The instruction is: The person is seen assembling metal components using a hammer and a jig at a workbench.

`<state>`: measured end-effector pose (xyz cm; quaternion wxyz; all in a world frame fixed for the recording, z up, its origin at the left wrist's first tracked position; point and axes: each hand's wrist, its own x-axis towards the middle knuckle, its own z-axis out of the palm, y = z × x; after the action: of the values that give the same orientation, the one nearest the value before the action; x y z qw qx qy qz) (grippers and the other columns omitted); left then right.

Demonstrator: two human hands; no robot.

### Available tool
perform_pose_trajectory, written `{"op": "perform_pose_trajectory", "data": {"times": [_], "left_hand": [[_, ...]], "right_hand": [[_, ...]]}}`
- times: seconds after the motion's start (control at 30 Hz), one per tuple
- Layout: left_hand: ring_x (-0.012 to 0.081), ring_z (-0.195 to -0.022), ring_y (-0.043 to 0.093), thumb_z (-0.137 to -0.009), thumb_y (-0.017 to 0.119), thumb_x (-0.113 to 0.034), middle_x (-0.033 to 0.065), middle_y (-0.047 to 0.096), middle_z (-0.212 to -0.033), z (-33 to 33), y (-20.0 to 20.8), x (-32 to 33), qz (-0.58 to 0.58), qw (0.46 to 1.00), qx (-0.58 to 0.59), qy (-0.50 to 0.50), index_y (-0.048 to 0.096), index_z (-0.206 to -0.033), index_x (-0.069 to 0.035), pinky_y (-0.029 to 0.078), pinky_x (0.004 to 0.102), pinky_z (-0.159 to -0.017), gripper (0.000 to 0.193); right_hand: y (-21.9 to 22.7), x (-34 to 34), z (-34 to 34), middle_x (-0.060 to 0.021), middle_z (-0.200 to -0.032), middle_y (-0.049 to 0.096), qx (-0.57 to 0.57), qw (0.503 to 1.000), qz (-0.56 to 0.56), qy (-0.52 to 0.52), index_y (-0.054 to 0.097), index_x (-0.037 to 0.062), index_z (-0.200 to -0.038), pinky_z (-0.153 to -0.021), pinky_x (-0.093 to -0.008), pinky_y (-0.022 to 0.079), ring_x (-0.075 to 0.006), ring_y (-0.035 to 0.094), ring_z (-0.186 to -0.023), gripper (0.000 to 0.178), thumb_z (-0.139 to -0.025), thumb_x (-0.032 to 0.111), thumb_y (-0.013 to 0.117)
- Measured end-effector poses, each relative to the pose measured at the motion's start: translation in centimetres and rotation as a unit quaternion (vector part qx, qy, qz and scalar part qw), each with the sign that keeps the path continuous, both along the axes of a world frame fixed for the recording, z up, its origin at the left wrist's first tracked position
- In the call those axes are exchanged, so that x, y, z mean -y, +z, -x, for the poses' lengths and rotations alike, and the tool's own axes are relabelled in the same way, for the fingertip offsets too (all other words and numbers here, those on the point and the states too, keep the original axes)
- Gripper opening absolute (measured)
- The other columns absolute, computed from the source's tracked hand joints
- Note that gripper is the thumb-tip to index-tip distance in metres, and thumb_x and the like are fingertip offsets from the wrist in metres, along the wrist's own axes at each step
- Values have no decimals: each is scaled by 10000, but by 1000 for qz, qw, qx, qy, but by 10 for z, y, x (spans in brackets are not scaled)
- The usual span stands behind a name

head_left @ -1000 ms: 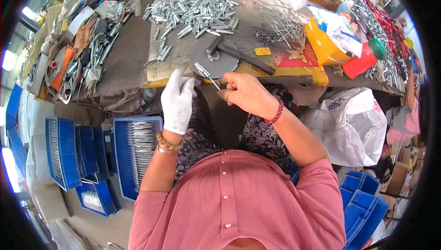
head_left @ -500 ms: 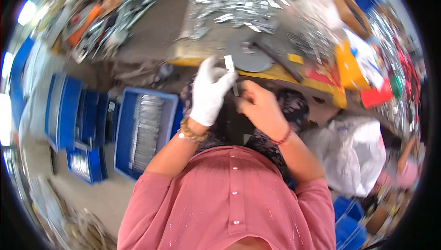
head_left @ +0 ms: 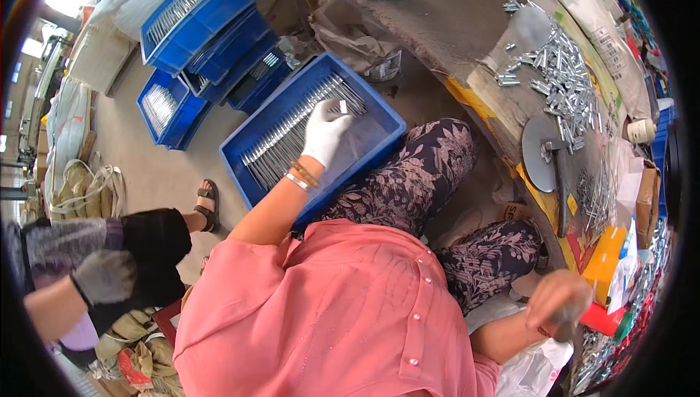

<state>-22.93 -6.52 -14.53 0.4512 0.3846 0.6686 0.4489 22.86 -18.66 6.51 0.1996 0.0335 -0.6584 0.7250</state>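
My left hand [head_left: 326, 134], in a white glove, reaches into a blue plastic bin [head_left: 379, 134] on the left. Its fingers pinch a silver metal sleeve [head_left: 343, 107] at the far end of a row of thin metal rods [head_left: 292, 134] with shiny ends, lying side by side in the bin. The rest of the held piece is hidden by the glove. Bare and slightly blurred, my right hand [head_left: 560, 302] is off to the right beside the bench edge, its fingers curled. What it holds, if anything, I cannot make out.
Stacked blue bins of rods [head_left: 200, 21] stand at the far left. At left, a co-worker's gloved hand [head_left: 106, 277] and sandalled foot [head_left: 207, 206] show. The bench [head_left: 437, 25] carries loose metal sleeves [head_left: 565, 80], a grey disc [head_left: 540, 155] and a red bottle [head_left: 604, 319].
The view has turned left. My left hand has moved from in front of me into the blue bin with the metal piece. My right hand has parted from it toward the right.
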Motion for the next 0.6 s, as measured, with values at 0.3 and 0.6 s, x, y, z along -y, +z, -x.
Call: {"op": "perform_pose_trajectory", "data": {"times": [0.3, 0.6], "left_hand": [[296, -1095, 711, -822, 801, -191, 199, 727, -1196, 103, -115, -36, 58, 979, -123, 153, 629, -1314, 11, 537, 370, -987, 558], [304, -1002, 720, -881, 808, -337, 188, 744, -1051, 98, -91, -40, 69, 923, -354, 135, 690, -1195, -48, 549, 383, -899, 443]], "right_hand": [[-36, 18, 39, -190, -781, 695, 80, 873, 120, -467, 699, -85, -1179, -537, -291, 563, -226, 693, -629, 591, -911, 430, 808], [-44, 17, 42, -154, -907, 733, 71, 860, 218, -456, 642, -113, -1286, -670, -283, 567, -171, 688, -746, 440, -923, 118, 731]]}}
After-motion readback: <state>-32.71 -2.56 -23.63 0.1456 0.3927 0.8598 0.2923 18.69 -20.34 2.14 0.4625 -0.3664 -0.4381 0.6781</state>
